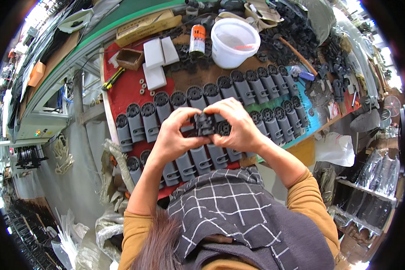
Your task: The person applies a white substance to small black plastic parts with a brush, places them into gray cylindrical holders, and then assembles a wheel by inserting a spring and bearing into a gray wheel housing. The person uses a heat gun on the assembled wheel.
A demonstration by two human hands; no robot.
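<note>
Now; black part [205, 124]: long axis roughly fore-aft, facing unclear; left hand [172, 135], right hand [239, 128]: fingers [221, 109] clamped on it

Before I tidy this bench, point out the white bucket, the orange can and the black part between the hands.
White bucket [228, 58]: head view, outer wall.
Orange can [197, 39]: head view, its side.
Black part [205, 125]: head view, its middle.

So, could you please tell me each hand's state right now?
Left hand: closed, gripping the left side of a small black part.
Right hand: closed, gripping the same part's right side.
</note>
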